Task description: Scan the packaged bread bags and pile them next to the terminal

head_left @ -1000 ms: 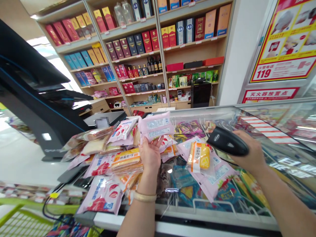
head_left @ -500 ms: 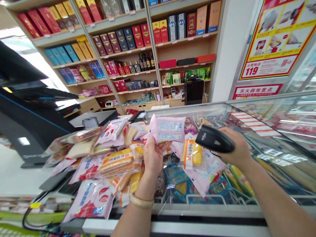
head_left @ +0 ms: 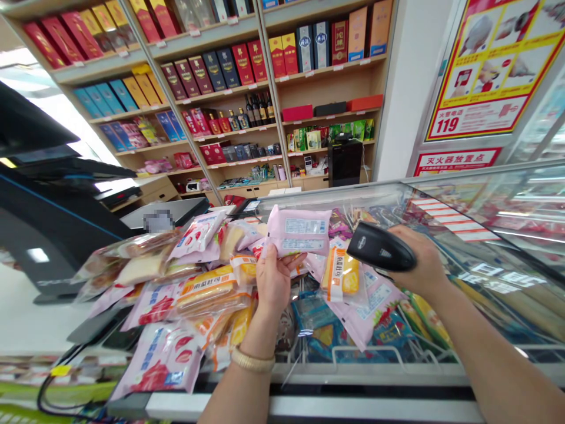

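My left hand (head_left: 274, 280) holds a pink packet (head_left: 298, 231) by its lower left part, its printed label side facing me. To the right, my right hand (head_left: 417, 259) grips a black handheld scanner (head_left: 380, 247), whose head points left toward that packet. Below the scanner, a yellow bread packet (head_left: 342, 274) lies on a larger pink packet (head_left: 364, 312) on the freezer's glass top. Left of my left hand is a heap of bagged bread, with a yellow packet (head_left: 207, 290) in the middle and a pink packet with red print (head_left: 161, 359) near the front edge.
A glass-topped freezer (head_left: 375, 374) with wire baskets and colourful packs runs across the front and right. At the left stands a dark checkout machine (head_left: 53, 235), with black cables (head_left: 46, 388) below. Shelves of boxes and bottles (head_left: 229, 91) rise behind.
The view has shifted very slightly. My right hand and the scanner have moved a little left and up; my left hand still holds the pink packet in nearly the same place.
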Demonstrator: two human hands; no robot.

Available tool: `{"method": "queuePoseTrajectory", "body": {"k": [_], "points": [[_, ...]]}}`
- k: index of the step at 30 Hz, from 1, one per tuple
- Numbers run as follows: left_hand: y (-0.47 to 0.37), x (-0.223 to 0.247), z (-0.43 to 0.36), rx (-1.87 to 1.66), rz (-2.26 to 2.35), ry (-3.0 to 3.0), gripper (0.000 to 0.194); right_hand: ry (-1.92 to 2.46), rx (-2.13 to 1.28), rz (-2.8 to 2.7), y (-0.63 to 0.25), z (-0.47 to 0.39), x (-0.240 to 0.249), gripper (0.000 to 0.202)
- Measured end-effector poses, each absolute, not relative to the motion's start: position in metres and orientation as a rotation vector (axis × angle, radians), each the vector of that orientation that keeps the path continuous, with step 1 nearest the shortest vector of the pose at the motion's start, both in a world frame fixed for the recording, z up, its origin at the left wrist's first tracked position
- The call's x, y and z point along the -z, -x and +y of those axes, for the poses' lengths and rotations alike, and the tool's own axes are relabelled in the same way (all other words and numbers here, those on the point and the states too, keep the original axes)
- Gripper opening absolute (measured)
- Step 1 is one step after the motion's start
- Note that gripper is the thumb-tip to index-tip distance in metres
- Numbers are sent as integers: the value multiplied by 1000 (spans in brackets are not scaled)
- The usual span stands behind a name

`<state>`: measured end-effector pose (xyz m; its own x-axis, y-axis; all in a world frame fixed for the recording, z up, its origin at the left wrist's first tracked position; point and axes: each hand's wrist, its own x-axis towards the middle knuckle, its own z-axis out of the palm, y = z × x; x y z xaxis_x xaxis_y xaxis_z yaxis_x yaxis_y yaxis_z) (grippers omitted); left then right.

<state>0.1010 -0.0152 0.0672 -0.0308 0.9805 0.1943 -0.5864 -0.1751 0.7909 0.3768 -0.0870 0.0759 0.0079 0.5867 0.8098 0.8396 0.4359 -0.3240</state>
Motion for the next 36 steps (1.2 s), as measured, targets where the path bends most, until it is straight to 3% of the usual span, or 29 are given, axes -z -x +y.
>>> {"method": "queuePoseTrajectory", "body": {"k": [9,12,16,22,25,28,31,36], "points": [[-109,-60,-23,-1527,554,-1092,50,1308,500,-1383,-401,-85,-78,22],[-110,-53,-29,-1455,564,-1607,45,1354,516,-1326,-408,-84,-75,24],[-110,-51,-35,-1087,431,-2317,42,1382,525,-1323,-411,-82,-71,23],[-115,-57,-44,-707,348,-2622,53,1355,555,-1358,-410,-77,-67,27],[-114,-56,-43,-796,340,-2660,66,1342,574,-1377,-411,-77,-66,26],[-108,-55,-34,-1176,662,-2674,55,1337,576,-1395,-411,-77,-66,25],[-99,-58,-23,-1368,1323,-2580,54,1327,596,-1417,-411,-78,-66,22],[-89,-69,-17,-882,2048,-2412,61,1258,627,-1465,-408,-77,-67,18]]}}
